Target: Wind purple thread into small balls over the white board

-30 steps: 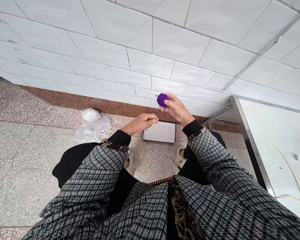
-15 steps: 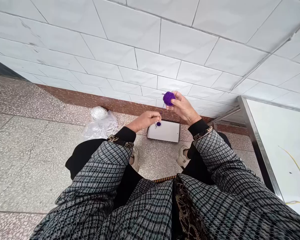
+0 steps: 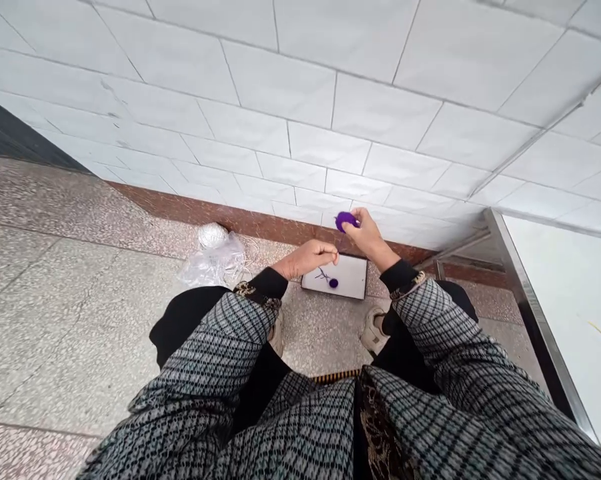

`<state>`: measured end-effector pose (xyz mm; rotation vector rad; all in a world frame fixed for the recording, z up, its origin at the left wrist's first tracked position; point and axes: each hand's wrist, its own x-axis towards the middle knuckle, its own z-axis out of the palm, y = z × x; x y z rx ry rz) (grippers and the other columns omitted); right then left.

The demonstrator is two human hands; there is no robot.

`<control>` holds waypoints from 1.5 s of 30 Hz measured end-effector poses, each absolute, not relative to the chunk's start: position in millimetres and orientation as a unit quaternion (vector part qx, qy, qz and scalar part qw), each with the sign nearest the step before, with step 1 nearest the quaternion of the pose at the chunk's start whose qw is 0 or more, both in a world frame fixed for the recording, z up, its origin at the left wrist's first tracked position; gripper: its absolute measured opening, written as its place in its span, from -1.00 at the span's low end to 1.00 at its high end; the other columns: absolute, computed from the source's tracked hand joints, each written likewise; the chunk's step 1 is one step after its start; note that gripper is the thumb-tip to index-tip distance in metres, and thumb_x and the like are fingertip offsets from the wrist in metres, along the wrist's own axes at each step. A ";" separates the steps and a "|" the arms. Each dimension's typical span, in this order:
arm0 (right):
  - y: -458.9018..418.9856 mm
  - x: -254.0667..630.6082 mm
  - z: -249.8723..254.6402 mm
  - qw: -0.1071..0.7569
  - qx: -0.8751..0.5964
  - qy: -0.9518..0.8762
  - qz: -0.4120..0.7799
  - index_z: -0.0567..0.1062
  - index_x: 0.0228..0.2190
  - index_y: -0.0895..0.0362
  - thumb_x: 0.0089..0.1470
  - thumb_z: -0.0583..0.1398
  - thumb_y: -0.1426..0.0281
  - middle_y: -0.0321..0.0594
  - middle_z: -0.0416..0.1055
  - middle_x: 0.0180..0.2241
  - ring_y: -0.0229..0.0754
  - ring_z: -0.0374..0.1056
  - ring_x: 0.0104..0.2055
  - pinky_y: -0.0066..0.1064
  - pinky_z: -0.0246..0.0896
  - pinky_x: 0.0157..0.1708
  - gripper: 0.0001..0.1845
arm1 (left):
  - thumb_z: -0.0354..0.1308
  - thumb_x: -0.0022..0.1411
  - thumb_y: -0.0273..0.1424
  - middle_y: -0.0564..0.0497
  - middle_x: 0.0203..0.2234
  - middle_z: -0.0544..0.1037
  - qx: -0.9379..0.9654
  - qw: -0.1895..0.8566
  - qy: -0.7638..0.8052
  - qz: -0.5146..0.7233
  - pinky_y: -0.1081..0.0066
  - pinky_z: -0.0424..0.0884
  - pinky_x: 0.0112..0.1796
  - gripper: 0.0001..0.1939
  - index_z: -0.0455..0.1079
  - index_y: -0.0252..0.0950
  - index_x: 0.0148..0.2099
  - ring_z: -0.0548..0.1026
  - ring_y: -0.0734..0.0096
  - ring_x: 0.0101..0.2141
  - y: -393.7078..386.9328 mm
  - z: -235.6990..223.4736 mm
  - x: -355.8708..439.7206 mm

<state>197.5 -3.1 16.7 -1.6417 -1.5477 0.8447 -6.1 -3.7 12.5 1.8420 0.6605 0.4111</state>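
My right hand (image 3: 366, 233) holds a small ball of purple yarn (image 3: 346, 222), gripped between thumb and fingers, in front of the base of the wall. Lower and to the left, my left hand (image 3: 313, 257) has its thumb and fingers pinched together; a thin purple strand seems to run between it and the ball. Below the hands is a shallow white tray with a dark rim (image 3: 347, 283) on the floor. A small round dark purple piece (image 3: 333, 283) with loose yarn ends shows against the tray; I cannot tell whether it hangs or lies there.
Left of the tray, a white yarn ball (image 3: 212, 235) and a clear plastic bag (image 3: 215, 263) with white cord lie on the speckled floor. A white-topped table with a metal edge (image 3: 530, 300) stands at the right. Ahead is a white tiled wall (image 3: 310, 93).
The view has shifted a little. My left hand has moved slightly right, and the yarn ball in my right hand sits lower. The small purple piece has moved lower and right against the tray.
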 end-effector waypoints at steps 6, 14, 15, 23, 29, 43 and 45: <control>-14.5 210.6 38.2 0.095 -0.578 -0.689 0.427 0.44 -0.14 0.14 -0.02 0.26 0.45 -0.21 0.48 -0.20 -0.14 0.34 -0.18 -0.33 0.22 -0.14 -0.67 | 0.14 0.21 -0.20 0.04 -0.49 0.48 0.783 0.489 0.329 0.200 0.39 0.25 -0.29 -0.71 0.49 -0.32 -0.37 0.38 0.42 -0.43 7.0 19.1 -21.8; -16.1 223.1 53.2 0.005 -0.327 -0.702 0.633 0.49 -0.04 0.20 0.04 0.25 0.50 -0.18 0.50 -0.16 -0.26 0.35 -0.23 -0.43 0.29 -0.21 -0.60 | 0.24 0.17 -0.12 0.02 -0.46 0.55 0.771 0.500 0.337 0.204 0.38 0.35 -0.26 -0.67 0.58 -0.30 -0.30 0.44 0.38 -0.39 12.9 43.0 -45.6; -16.3 225.2 52.6 0.018 -0.319 -0.698 0.640 0.49 -0.03 0.21 0.05 0.26 0.50 -0.18 0.50 -0.16 -0.27 0.35 -0.24 -0.44 0.29 -0.22 -0.61 | 0.26 0.16 -0.11 0.02 -0.47 0.54 0.769 0.496 0.348 0.202 0.39 0.34 -0.28 -0.67 0.58 -0.30 -0.29 0.43 0.39 -0.41 13.2 45.3 -48.1; -24.7 238.4 51.1 0.250 -0.249 -0.621 0.700 0.38 -0.03 0.18 0.01 0.47 0.11 -0.11 0.50 -0.09 -0.27 0.39 -0.21 -0.42 0.39 -0.20 -0.35 | 0.27 0.14 -0.12 0.05 -0.58 0.45 0.715 0.501 0.424 0.242 0.46 0.26 -0.42 -0.68 0.50 -0.28 -0.43 0.32 0.45 -0.49 19.5 41.0 -50.8; -14.9 215.6 57.4 0.527 -0.361 -0.492 0.592 0.27 -0.02 0.05 -0.05 0.44 -0.04 -0.17 0.43 -0.08 -0.23 0.40 -0.20 -0.35 0.47 -0.17 -0.25 | 0.21 0.24 -0.12 0.14 -0.68 0.14 0.661 0.597 0.353 0.287 0.46 0.02 -0.52 -0.69 0.45 -0.25 -0.38 0.06 0.52 -0.62 5.0 25.4 -15.4; -22.6 230.8 82.9 0.356 -0.320 -0.601 0.640 0.29 -0.12 0.07 -0.12 0.48 0.09 -0.26 0.46 -0.13 -0.24 0.40 -0.23 -0.46 0.40 -0.32 -0.33 | 0.18 0.30 -0.28 0.07 -0.53 0.37 0.741 0.565 0.298 0.209 0.50 0.25 -0.34 -0.76 0.43 -0.30 -0.39 0.29 0.51 -0.46 48.0 50.9 -14.1; -14.6 231.6 88.7 0.508 -0.330 -0.552 0.573 0.27 -0.09 0.04 -0.02 0.42 0.02 -0.24 0.45 -0.09 -0.24 0.42 -0.20 -0.43 0.45 -0.26 -0.36 | 0.21 0.27 -0.27 0.09 -0.58 0.30 0.736 0.582 0.289 0.191 0.48 0.19 -0.40 -0.77 0.45 -0.28 -0.40 0.21 0.51 -0.52 55.1 51.4 -3.1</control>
